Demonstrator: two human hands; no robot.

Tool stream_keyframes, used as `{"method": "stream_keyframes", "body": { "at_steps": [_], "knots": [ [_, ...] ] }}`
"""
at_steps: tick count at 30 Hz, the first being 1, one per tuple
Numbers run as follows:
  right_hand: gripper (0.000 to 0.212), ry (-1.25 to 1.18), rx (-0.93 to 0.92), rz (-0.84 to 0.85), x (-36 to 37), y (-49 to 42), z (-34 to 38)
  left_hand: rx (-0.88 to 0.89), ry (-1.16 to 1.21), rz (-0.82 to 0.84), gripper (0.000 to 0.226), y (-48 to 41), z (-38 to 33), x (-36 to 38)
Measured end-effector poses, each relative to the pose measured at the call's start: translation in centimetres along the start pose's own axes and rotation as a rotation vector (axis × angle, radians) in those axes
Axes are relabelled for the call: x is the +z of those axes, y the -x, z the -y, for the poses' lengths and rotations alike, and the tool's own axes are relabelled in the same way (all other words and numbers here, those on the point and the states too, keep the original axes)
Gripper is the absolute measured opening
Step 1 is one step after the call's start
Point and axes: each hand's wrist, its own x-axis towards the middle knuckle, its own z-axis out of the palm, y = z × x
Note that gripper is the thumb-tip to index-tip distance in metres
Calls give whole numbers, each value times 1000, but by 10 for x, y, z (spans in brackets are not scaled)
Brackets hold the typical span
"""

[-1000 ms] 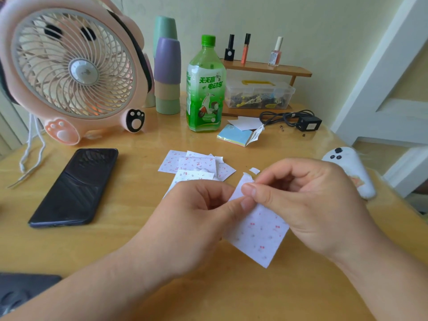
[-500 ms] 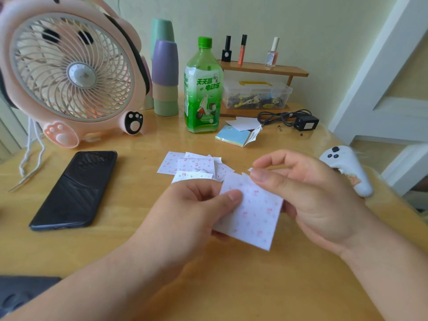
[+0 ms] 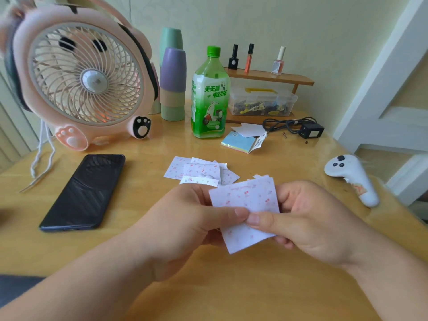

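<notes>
A small white paper sheet with a red cherry print (image 3: 247, 200) is held above the wooden table (image 3: 139, 286) between both hands. My left hand (image 3: 185, 225) pinches its left side with the thumb on top. My right hand (image 3: 310, 223) pinches it from the right, its thumb tip meeting the left thumb near the sheet's middle. The sheet's lower corner hangs free below the thumbs. Several more sheets of the same printed paper (image 3: 199, 173) lie in a loose pile on the table just beyond my hands.
A black phone (image 3: 83, 191) lies at the left. A pink fan (image 3: 78, 79), stacked cups (image 3: 172, 82) and a green bottle (image 3: 209, 96) stand at the back. A coloured notepad (image 3: 240, 141), black adapter (image 3: 310, 130), clear box (image 3: 261, 104) and white controller (image 3: 352, 177) are at the right.
The sheet turned from hanging by its top corner to lying more flat and facing me. Both thumbs shifted from the top corner to the sheet's middle.
</notes>
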Motion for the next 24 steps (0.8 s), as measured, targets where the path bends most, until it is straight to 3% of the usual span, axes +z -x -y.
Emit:
{"method": "stream_keyframes", "body": {
  "at_steps": [4,11,17,21,24],
  "knots": [
    [24,299,41,132,-4,7,9,157,-427,-97,31,5,-1,7],
    [24,447,155,209,2,10,12,254,-453,-50,24,7,2,13],
    [24,310,108,277,0,8,13,178,-328,-129,37,5,1,17],
    [50,90,53,155,2,3,4,150,-370,-202,31,3,1,14],
    [47,90,6,109,5,0,-1,168,-451,-235,31,3,1,14]
  ]
}}
